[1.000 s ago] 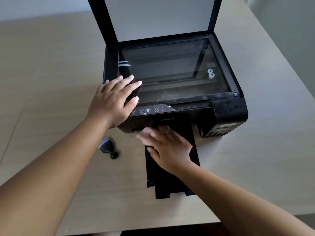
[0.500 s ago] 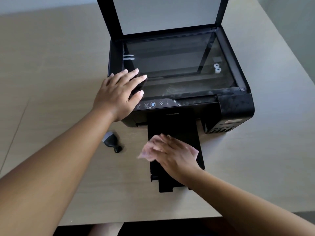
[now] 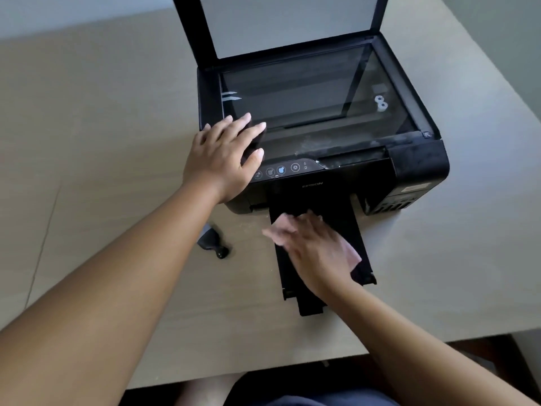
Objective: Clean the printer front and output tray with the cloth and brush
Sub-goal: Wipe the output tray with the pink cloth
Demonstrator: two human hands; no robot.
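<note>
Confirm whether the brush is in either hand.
No, the brush lies alone on the table, left of the output tray.

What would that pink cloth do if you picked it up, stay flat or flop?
Probably flop: the pink cloth looks thin and wrinkles under the right hand. It's likely light, since that hand nearly covers it. It should slide easily on the smooth output tray.

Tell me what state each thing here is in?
Scanner lid: raised open.
Scanner glass: uncovered, dusty along its near edge.
Output tray: pulled out.
Cloth: on the output tray, under the right hand.
Brush: lying on the table, untouched.
Left hand: flat on the printer's front left corner.
Right hand: flat, pressing the cloth.
</note>
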